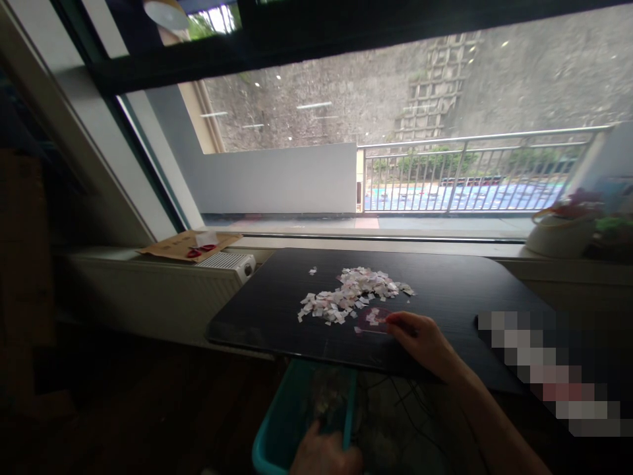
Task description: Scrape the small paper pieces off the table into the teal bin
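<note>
Small white paper scraps (pixel 363 282) lie in a loose heap on the dark tabletop (pixel 267 310). Near the front of the heap, my right hand (pixel 418 335) pinches the right edge of a flat, see-through pink plastic piece (pixel 364 319). A few scraps rest on or against that piece. Below the table's front edge is a teal plastic bin (pixel 271 429), its inside dim, with some pale bits in it. My left hand (pixel 326 456) grips the bin's near edge, one finger pointing inward; the frame's bottom cuts off part of this hand.
A couple of stray scraps (pixel 312 270) lie left of the heap. Red-handled scissors (pixel 201 251) rest on a brown paper envelope (pixel 168 247) on the sill, beside a radiator (pixel 217 277). A light planter (pixel 556 231) stands at right. Cables hang under the table.
</note>
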Motion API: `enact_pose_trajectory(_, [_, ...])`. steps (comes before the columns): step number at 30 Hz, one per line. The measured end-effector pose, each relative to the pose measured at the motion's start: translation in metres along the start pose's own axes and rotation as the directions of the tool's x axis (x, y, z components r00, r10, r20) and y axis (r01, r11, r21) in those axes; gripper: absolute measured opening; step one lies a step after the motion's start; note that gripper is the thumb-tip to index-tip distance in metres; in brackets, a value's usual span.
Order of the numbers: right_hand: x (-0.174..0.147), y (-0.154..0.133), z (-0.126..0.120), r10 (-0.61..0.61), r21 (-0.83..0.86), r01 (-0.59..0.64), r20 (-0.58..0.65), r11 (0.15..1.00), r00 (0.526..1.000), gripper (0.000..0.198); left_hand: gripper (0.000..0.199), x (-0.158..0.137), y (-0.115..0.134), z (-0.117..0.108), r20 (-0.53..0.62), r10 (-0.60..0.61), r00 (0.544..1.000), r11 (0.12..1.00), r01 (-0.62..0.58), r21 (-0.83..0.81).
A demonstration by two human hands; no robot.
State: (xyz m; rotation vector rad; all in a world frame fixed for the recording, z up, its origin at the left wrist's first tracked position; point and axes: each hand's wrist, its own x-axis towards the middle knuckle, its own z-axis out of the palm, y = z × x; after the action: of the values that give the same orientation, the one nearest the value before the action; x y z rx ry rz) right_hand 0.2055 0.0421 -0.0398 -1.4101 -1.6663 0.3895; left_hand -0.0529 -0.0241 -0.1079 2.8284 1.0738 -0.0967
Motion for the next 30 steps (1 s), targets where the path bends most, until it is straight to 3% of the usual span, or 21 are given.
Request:
enact_pose_trajectory(5, [0.001, 0.006, 0.002, -0.005, 0.001, 0.005, -0.005, 1.000, 1.000, 0.023, 0.015, 0.011, 0.000, 0.025, 0.086, -0.075, 0.993, 0.996, 0.071, 0.054])
enact_pose_trajectory(10, [0.001, 0.009, 0.002, -0.006, -0.014, 0.006, -0.034, 1.000, 0.999, 0.023, 0.018, 0.012, -0.002, 0.035, 0.046, -0.063, 0.997, 0.996, 0.060, 0.059])
enact_pose_trajectory(24, [0.001, 0.009, 0.003, -0.020, -0.038, 0.019, -0.011, 0.999, 1.000, 0.023, 0.010, 0.014, 0.000, 0.032, 0.054, -0.094, 0.994, 0.993, 0.090, 0.080])
enact_pose_trajectory(30, [0.001, 0.006, 0.002, -0.028, -0.036, 0.028, 0.014, 0.999, 1.000, 0.023, 0.005, 0.014, 0.004, 0.022, 0.118, -0.134, 0.984, 0.991, 0.132, 0.022])
